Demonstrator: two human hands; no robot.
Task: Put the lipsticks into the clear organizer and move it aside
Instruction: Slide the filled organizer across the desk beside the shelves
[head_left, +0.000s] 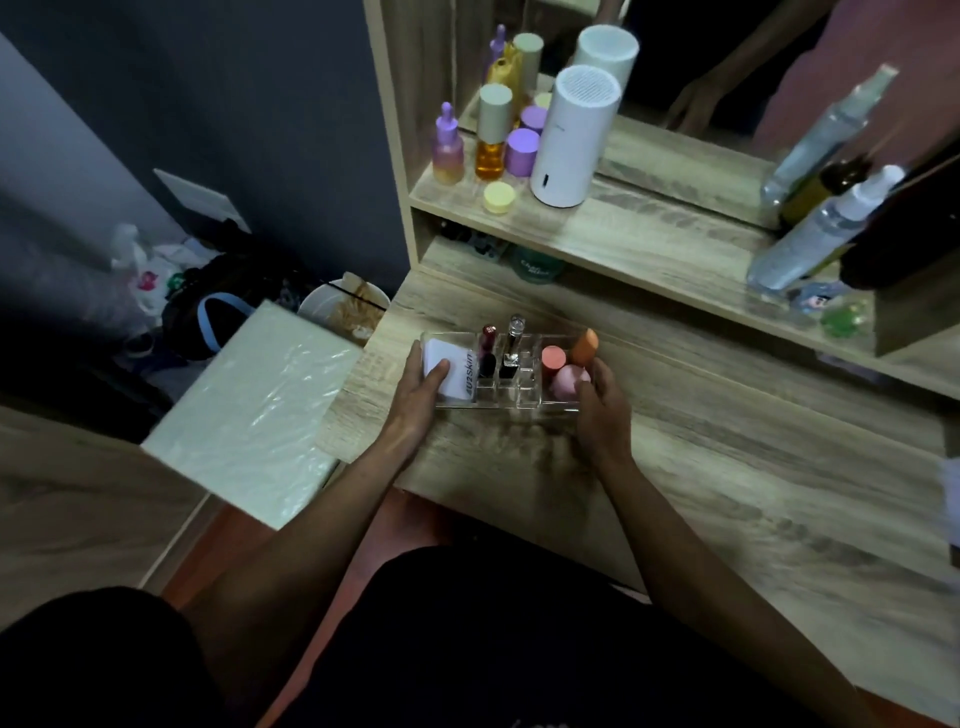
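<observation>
The clear organizer (524, 401) sits on the wooden desk near its left edge. Two lipsticks stand upright in its middle slots: a dark red one (487, 357) and a silver-capped one (511, 347). A white box (457, 371) fills its left section, and pink and orange makeup sponges (569, 364) fill its right section. My left hand (422, 387) grips the organizer's left end, thumb over the white box. My right hand (602, 402) grips its right end beside the sponges.
A raised shelf (623, 228) behind the organizer carries purple and amber bottles (491, 137), a white cylinder device (574, 137) and spray bottles (821, 228), with a mirror behind. A cream box (254, 415) overhangs the desk's left side. Bags lie on the floor at left.
</observation>
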